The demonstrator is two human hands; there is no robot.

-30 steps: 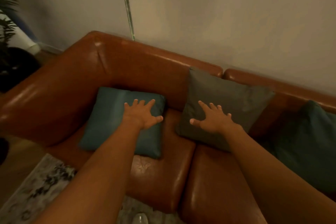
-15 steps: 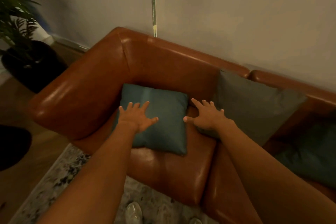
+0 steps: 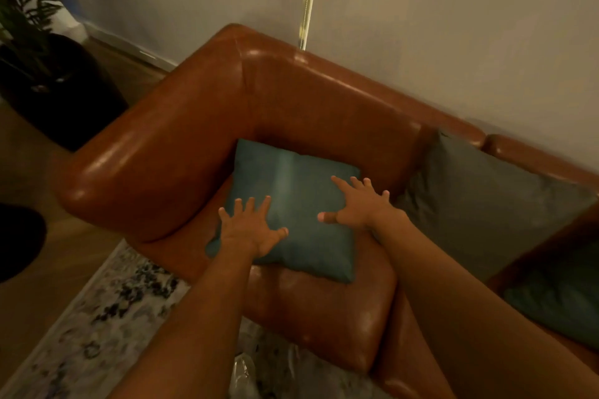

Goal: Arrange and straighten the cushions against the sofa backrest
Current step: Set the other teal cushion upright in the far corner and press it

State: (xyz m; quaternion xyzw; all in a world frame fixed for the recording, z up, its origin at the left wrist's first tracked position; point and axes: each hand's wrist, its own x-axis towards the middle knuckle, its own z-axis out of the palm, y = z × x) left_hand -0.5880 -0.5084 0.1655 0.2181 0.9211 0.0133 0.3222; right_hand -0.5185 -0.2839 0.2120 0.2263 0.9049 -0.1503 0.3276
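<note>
A: Head view first. Any brand, label or writing?

B: None that can be read, on the cushions or on the sofa (image 3: 194, 126).

A: How does the task's thing look?

B: The teal cushion (image 3: 291, 204) is square and plain, with a pale sheen running down its middle. It lies on the seat in the sofa's corner, its far edge up against the backrest (image 3: 324, 100) at 12 o'clock and the armrest (image 3: 136, 155) at 9 o'clock.

A: And relative to each grip?

B: The left hand (image 3: 249, 230) lies over the cushion's near-left part, around 7 o'clock of its centre, fingers spread wide, clasping nothing. The right hand (image 3: 359, 204) is over its right edge, around 3 o'clock, likewise wide open with the thumb pointing left. Whether the palms press down or hover, I cannot tell.

A: Other cushions?

B: A grey cushion (image 3: 479, 204) leans on the backrest at 3 o'clock of the teal one, and a second teal cushion (image 3: 564, 301) sits at 4 o'clock, near the frame's edge.
</note>
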